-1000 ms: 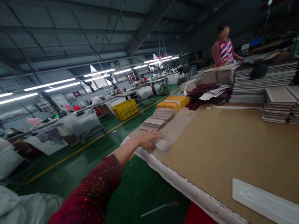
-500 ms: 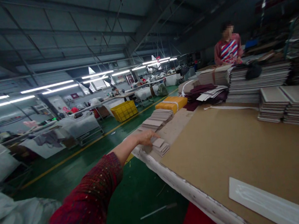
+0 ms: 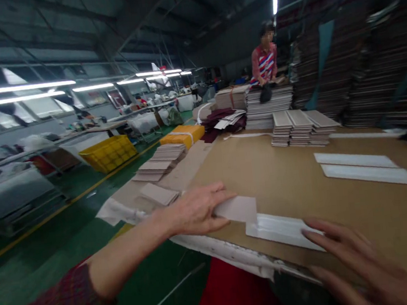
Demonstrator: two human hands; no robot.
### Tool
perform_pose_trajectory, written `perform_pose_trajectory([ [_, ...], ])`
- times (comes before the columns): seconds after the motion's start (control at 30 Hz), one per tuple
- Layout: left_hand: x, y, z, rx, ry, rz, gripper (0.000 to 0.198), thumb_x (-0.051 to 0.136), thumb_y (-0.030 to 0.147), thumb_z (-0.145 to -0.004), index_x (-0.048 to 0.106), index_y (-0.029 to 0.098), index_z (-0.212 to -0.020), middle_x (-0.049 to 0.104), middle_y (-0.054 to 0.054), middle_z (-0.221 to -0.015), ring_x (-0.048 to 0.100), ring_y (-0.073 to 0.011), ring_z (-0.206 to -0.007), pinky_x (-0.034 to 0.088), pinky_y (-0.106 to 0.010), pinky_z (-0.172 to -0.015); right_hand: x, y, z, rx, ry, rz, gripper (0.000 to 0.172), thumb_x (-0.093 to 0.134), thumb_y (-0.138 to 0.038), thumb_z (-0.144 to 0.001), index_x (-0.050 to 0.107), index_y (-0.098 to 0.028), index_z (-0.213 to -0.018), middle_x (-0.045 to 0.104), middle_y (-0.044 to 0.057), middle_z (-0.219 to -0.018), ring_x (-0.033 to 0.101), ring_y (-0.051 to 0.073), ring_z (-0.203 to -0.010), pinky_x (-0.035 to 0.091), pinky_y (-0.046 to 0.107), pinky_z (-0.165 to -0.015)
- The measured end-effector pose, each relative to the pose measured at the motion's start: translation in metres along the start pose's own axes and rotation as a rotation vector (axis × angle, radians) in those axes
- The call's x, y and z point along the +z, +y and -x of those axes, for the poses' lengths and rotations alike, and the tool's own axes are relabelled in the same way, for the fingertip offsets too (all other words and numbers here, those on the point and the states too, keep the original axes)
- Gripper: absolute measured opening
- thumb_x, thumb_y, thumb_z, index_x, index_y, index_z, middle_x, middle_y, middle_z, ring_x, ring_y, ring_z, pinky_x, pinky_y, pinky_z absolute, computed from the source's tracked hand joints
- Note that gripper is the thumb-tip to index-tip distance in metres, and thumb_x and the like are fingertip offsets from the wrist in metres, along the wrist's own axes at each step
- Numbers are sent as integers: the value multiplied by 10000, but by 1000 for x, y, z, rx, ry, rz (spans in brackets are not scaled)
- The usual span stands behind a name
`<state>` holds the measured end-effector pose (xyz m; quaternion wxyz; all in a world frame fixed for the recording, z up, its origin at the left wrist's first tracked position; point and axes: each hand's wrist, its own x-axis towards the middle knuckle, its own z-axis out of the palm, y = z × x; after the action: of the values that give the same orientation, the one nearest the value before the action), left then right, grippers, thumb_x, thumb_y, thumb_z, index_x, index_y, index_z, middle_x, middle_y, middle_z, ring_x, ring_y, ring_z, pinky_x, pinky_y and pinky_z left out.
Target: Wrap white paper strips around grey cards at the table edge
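— Left hand (image 3: 198, 209) has come off the small stack (image 3: 159, 194) and swung in over the brown board (image 3: 358, 209), carrying a card (image 3: 236, 208). Right hand (image 3: 363, 257) now in view too; wasn't before.

— Grip?

— Left: card pinched along its near end, thumb on one side, fingers on the other. Right: fingers spread, nothing held, tips at the far end of the white strip (image 3: 284, 231). Can't tell whether they touch it.

— Where's the card exactly?

— In front of the left fingertips, free corner overlapping the strip's left end. Whether it rests there or hangs just above, unclear.

— Handling notes?

— My judgement: keep the pinch light and close to the edge, so the card stays flat and its free end can be sighted against the strip. Steady the strip with the right fingertips; it looks slick, might skid. Check it's a single card; thin ones likely cling.

— Further out?

— Two white strips (image 3: 355, 161) lie side by side across the board, well clear of both hands. Beyond, panel stacks (image 3: 300, 125); left of those, a yellow bundle (image 3: 182, 135). Another person (image 3: 266, 63) stands at the far stacks, well apart.
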<state>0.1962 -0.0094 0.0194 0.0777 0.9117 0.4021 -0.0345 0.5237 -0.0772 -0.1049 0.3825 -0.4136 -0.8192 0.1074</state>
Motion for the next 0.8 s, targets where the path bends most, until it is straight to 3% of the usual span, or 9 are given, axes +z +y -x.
perform_pose_trajectory([
  [0.1,13,43,-23,121,-10,65,472,613,388,-905,505,258,-1346,585,-52,-1049,612,-225,-914,483,-307,-711,-2,-14,-9,-63,-70,78,477,538,-419,-989,478,-261,-1435,535,94,-1420,544,290,-1263,549,474,-1010],
  [0.23,21,65,-40,181,-12,128,374,608,397,-919,557,265,-1266,601,-45,-1017,619,-217,-874,501,-313,-705,-4,-22,-18,-127,-64,121,406,498,-316,-1012,517,-189,-1398,598,123,-1335,591,258,-1195,588,411,-947],
  [0.3,22,64,-44,209,23,137,443,619,417,-915,527,270,-1323,606,-70,-1120,615,-247,-978,509,-359,-825,-10,-16,-16,-138,-61,145,388,508,-303,-1005,551,-190,-1374,626,116,-1300,618,258,-1156,592,410,-935],
  [0.37,22,55,-44,206,132,149,626,653,445,-890,414,289,-1447,536,-101,-1329,545,-305,-1182,450,-461,-1001,-21,0,-11,-90,-46,159,369,507,-331,-995,597,-221,-1335,653,100,-1269,632,279,-1142,572,457,-966],
  [0.43,26,42,-40,107,285,197,756,665,457,-876,300,302,-1519,425,-107,-1468,430,-338,-1327,354,-535,-1110,-36,25,-5,57,4,154,384,498,-425,-982,630,-256,-1301,663,85,-1260,635,305,-1145,537,502,-1011],
  [0.5,35,29,-33,-49,368,278,728,641,445,-889,305,291,-1517,429,-104,-1467,410,-326,-1349,336,-544,-1134,-50,52,4,259,71,152,465,498,-554,-954,640,-268,-1292,660,82,-1268,659,318,-1104,548,493,-996],
  [0.63,68,13,-20,-197,234,366,655,671,458,-857,444,240,-1431,541,-121,-1380,467,-323,-1294,386,-551,-1093,-62,87,20,497,52,133,502,569,-642,-889,708,-281,-1209,721,80,-1141,714,303,-968,614,408,-875],
  [0.8,99,17,-23,-203,172,386,615,729,418,-823,509,231,-1366,592,-124,-1342,483,-340,-1281,382,-555,-1076,-48,81,17,389,-130,-5,528,588,-685,-842,732,-295,-1168,684,53,-1243,651,323,-1137,551,490,-1012],
])
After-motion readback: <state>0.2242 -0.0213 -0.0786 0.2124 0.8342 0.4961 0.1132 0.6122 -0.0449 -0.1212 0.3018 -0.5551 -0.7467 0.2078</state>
